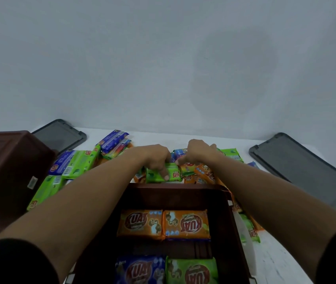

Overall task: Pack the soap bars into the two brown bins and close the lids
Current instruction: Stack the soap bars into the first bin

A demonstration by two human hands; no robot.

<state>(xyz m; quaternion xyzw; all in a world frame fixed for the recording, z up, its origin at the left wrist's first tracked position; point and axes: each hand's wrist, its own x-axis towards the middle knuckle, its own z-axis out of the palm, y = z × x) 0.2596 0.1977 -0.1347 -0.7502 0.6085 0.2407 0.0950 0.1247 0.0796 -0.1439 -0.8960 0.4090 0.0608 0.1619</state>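
Nearest me, at 6 o'clock, brown bin (175, 194) holds four soap bars (185, 224). Past its rim, toward 12 o'clock, my left hand (158, 158) grips a green bar (152, 176) on the loose pile (76, 167). My right hand (198, 153) curls at that bar's 1 o'clock corner, its grip not discernible. Second bin (9, 171) tilts at 9 o'clock. Lids (302, 169) lie at 10 and 3.

Dim, bluish, soft-focus wide-angle view, edges bowed, faint shadow on wall.
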